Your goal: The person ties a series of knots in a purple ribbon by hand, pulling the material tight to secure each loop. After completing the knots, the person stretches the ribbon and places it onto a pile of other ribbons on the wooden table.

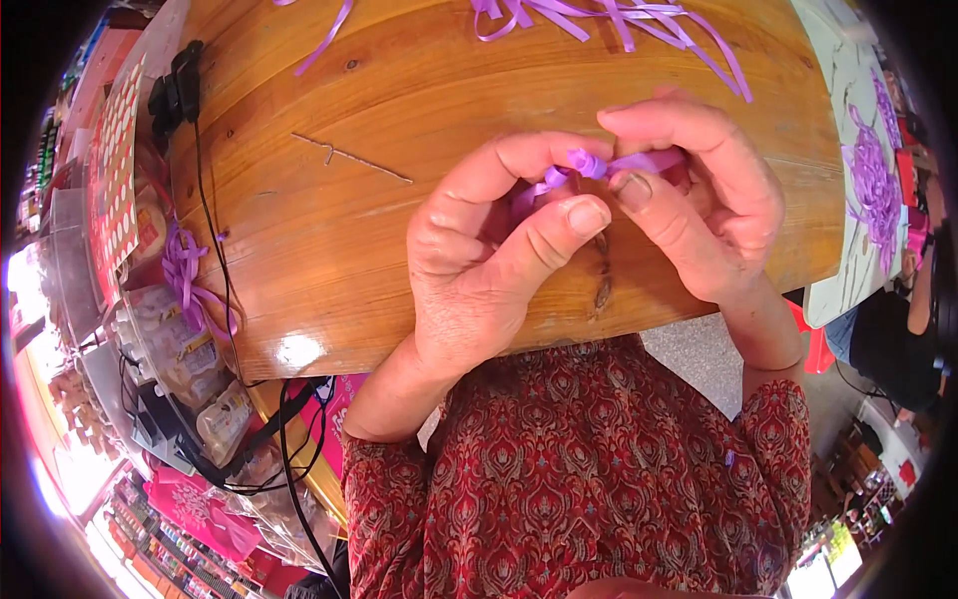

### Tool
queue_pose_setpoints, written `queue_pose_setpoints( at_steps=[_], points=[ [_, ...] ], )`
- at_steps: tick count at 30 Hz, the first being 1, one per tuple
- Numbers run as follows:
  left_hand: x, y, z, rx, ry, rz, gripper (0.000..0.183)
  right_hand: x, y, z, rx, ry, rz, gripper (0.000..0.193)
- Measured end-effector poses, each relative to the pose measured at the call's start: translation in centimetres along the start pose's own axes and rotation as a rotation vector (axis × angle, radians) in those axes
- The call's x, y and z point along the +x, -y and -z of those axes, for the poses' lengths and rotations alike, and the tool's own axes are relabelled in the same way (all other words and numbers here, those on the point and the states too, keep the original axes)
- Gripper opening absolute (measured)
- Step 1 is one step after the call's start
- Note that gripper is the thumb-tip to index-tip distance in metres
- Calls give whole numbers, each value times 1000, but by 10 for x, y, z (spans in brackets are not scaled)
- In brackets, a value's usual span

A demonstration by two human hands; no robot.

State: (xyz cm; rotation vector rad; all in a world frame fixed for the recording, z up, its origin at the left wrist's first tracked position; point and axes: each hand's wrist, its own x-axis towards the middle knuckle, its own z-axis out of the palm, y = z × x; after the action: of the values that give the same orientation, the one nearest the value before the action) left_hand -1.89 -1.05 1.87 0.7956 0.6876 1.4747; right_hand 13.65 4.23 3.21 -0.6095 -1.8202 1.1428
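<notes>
Between my two hands, above the near part of the wooden table, is a purple ribbon (587, 164) with a small rolled or knotted bunch in its middle. My left hand (479, 235) pinches the ribbon's left part between thumb and curled fingers. The thumb and bent fingers of my right hand (704, 200) hold its other side, where a flat stretch runs toward the palm. The fingertips of both hands nearly meet at the bunch. Part of the ribbon is hidden inside the curled fingers. A thin twisted wire (351, 158) lies on the table left of my hands.
Loose purple ribbons (609, 15) lie along the far side of the wooden table (329, 250). A black cable (205, 190) runs down its left side, near clear containers (165, 329). On the right, a white marbled table (833, 275) bears a purple ribbon pile (875, 185).
</notes>
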Motion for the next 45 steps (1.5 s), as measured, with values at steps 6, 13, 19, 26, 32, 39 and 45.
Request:
queue_pose_setpoints(
  at_steps=[6, 13, 19, 26, 32, 39, 45],
  points=[
    [-3, 4, 5, -80, -20, 66, 17, 4, -1, 4, -169, 32, 89, 28],
    [-1, 3, 7, 37, -31, 28, 16, 6, -2, 4, -237, 23, 59, 24],
    [-1, 2, 6, 91, -88, 52, 17, 7, -3, 5, -328, 38, 104, 20],
    [2, 8, 8, 446, -133, -162, 19, 4, -3, 4, -236, 33, 42, 19],
    [2, 8, 9, 450, -136, -192, 16, 2, -5, 5, -95, 47, -70, 16],
    [1, 9, 9, 409, -109, -171, 19, 2, -2, 6, -77, 66, -173, 11],
    [3, 9, 8, 406, -91, -169, 18, 3, -2, 5, -3, 59, -216, 10]
  ],
)
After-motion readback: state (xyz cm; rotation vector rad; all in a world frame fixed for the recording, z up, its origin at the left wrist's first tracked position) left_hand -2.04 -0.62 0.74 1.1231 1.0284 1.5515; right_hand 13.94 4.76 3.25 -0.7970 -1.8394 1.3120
